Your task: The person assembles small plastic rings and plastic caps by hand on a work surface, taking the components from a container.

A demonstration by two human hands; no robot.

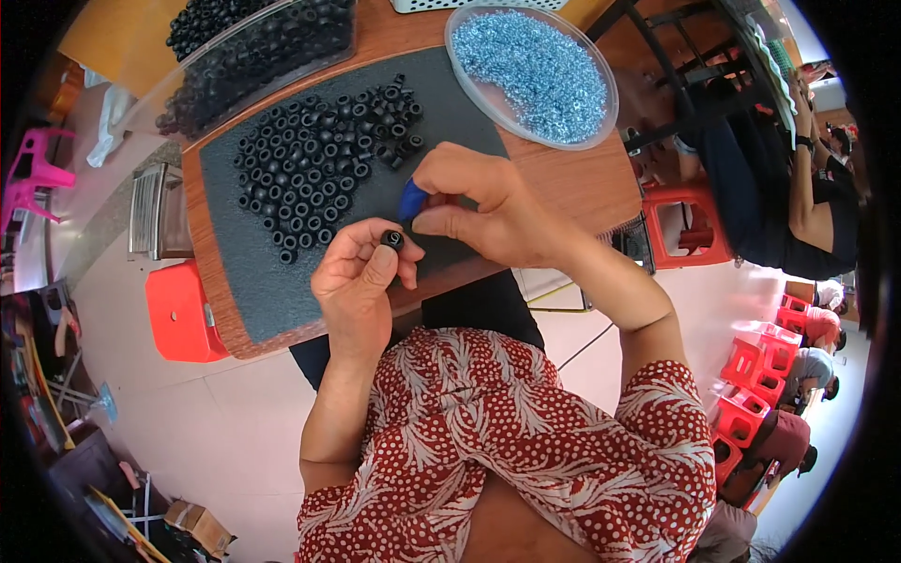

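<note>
My left hand [357, 281] pinches a small black cylindrical cap [393, 240] between thumb and fingers, its end facing up with a pale curved mark inside. Close beside it, my right hand [483, 202] is closed, thumb against the bent index finger. A blue finger cover [411, 201] wraps that fingertip. Whatever the right fingers hold, if anything, is too small or hidden to make out. Beyond both hands, many loose black caps [305, 169] lie spread over a dark grey mat [272, 296], most with their round holes upward.
A round clear tub [488, 101] of small shiny blue-silver pieces stands at the far right of the wooden table [577, 183]. At the far left is a clear bin [272, 70] full of black caps. Red stools [183, 314] flank the table; other people sit farther right.
</note>
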